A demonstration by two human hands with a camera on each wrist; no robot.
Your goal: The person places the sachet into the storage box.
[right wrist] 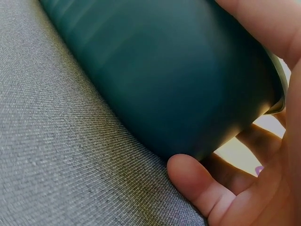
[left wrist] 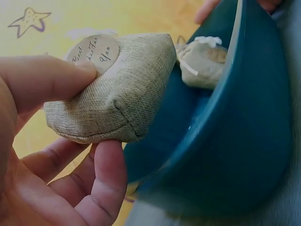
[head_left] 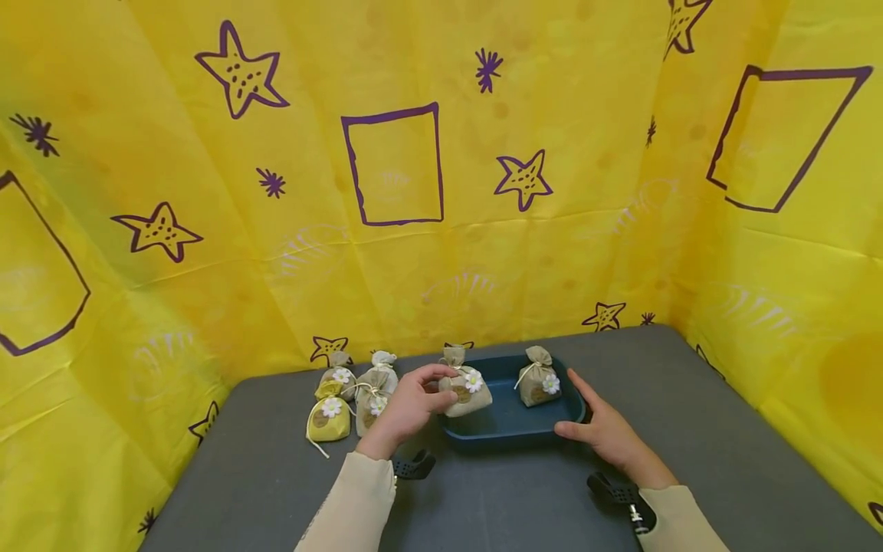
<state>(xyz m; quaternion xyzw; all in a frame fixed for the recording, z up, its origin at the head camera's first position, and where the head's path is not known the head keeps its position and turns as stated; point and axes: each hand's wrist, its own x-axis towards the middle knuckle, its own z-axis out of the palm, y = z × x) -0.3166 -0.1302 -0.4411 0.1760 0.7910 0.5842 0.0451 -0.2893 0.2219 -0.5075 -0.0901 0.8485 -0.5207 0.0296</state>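
Note:
My left hand (head_left: pixel 408 408) pinches a beige drawstring sachet (head_left: pixel 465 395) between thumb and fingers, over the left end of a blue tray (head_left: pixel 498 438). The sachet has a white daisy and a round printed label, and in the left wrist view its seamed bottom (left wrist: pixel 127 113) faces the camera. Another beige sachet (head_left: pixel 539 379) stands inside the tray at the right. My right hand (head_left: pixel 603 433) holds the tray's right end, thumb at the front corner. The right wrist view shows a fingertip (right wrist: pixel 188 174) low against the tray's outer wall (right wrist: pixel 164 84).
Left of the tray, several sachets stand in a group: a yellow one (head_left: pixel 329 419) in front, a beige one (head_left: pixel 371 402) beside it, a greyish one (head_left: pixel 336 372) and a white one (head_left: pixel 383 366) behind. A yellow patterned cloth (head_left: pixel 414 268) hangs behind the grey table (head_left: pixel 262 475).

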